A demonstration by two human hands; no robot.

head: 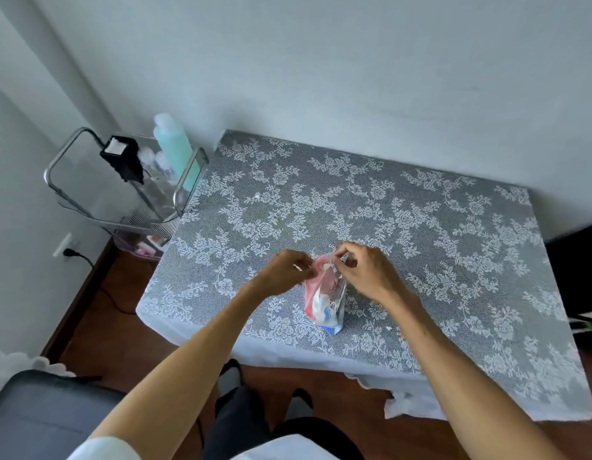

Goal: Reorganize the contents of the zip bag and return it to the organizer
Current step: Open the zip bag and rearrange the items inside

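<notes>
A small clear zip bag (324,298) with pink, white and blue contents stands upright on the lace-covered table (421,227), near the front edge. My left hand (288,272) pinches the left end of the bag's top edge. My right hand (364,270) pinches the right end of that edge with thumb and fingers. The metal-framed organizer cart (122,187) stands to the left of the table, holding a black box (122,156), a green bottle (175,144) and several small items on lower tiers.
The table's back edge meets a white wall. A wall socket with a black cable (69,250) is low on the left. A grey seat (39,416) is at the bottom left, and a dark object (580,277) lies beyond the table's right edge.
</notes>
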